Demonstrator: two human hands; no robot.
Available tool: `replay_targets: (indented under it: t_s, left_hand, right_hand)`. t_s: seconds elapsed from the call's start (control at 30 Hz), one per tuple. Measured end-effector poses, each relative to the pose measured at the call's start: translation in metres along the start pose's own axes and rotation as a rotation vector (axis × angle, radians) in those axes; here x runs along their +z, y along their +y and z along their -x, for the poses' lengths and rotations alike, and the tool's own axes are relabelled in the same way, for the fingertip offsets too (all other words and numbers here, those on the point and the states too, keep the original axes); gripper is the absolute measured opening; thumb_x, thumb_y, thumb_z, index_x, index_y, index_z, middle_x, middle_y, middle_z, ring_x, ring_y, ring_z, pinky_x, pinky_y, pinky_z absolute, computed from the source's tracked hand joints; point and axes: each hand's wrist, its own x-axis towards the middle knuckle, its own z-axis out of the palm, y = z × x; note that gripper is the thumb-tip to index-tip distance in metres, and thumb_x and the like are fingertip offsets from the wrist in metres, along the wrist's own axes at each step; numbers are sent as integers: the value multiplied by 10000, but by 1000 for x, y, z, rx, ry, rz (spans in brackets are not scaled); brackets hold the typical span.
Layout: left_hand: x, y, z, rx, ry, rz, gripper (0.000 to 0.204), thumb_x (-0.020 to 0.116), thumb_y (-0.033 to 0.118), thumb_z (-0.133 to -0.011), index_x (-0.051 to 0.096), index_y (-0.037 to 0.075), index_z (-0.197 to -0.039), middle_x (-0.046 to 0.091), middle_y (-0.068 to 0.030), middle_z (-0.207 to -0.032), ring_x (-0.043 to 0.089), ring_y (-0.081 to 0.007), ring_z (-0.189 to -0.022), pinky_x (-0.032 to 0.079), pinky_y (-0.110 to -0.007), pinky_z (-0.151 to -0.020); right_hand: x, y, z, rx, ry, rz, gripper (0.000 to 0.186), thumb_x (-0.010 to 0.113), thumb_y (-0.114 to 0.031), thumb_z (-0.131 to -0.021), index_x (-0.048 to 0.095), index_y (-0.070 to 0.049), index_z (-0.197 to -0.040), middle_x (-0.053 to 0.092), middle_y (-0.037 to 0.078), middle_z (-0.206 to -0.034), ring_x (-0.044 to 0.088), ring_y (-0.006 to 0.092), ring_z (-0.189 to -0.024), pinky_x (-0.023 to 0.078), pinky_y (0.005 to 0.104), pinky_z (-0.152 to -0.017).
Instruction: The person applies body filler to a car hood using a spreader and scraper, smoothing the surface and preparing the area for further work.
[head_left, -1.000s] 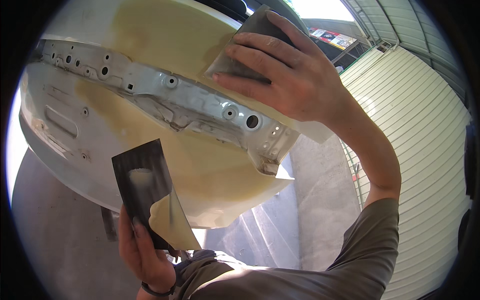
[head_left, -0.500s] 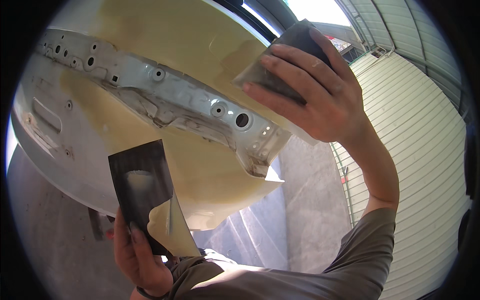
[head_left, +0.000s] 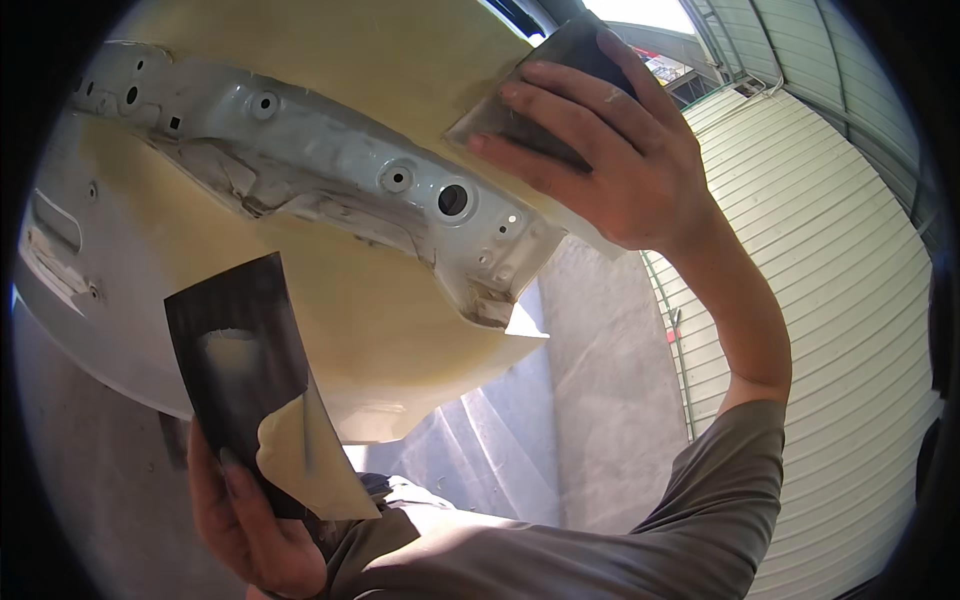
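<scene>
My left hand (head_left: 255, 535) grips the lower end of a dark flat board (head_left: 240, 305). A thick cream-yellow mass of putty (head_left: 290, 450) lies on the board's lower right part, with a thinner smear higher up. My right hand (head_left: 640, 175) is closed on a dark, flat putty spreader (head_left: 565, 48), fingers spread across its face and thumb side hidden. The spreader's edge lies against the upper part of a white vehicle body panel (head_left: 60, 165), which carries broad yellow filler areas (head_left: 380, 60). The board is held below the panel, in front of its lower filler area.
A grey metal ledge (head_left: 330, 140) with round holes and recesses runs diagonally across the panel. Grey floor (head_left: 600, 380) shows beneath its right end. A pale ribbed metal wall (head_left: 800, 290) stands on the right.
The panel, both hands, the board and the spreader all sit farther left and higher in view. Each hand keeps its grip; the spreader stays at nearly the same spot on the panel.
</scene>
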Motion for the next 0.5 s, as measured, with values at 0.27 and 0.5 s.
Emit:
replay_targets:
  t_s: [0.27, 0.5]
  left_hand:
    - [32, -3, 7, 3, -81, 42, 528, 404, 190, -1101, 393, -144, -1510, 542, -244, -1459, 591, -289, -1303, 468, -373, -1092]
    - [47, 13, -5, 79, -226, 102, 548, 397, 179, -1079, 375, -166, -1504, 577, -226, -1430, 575, -252, -1300, 434, -352, -1100]
  right_hand:
    - [-3, -24, 80, 131, -36, -14, 343, 717, -278, -862, 775, -349, -1193, 645, -49, -1266, 619, 160, -1235, 474, 543, -1158]
    - [-66, -40, 64, 299, -87, -324, 361, 796, -241, -797, 788, -324, -1148, 690, 30, -1208, 678, 241, -1174, 511, 553, -1115]
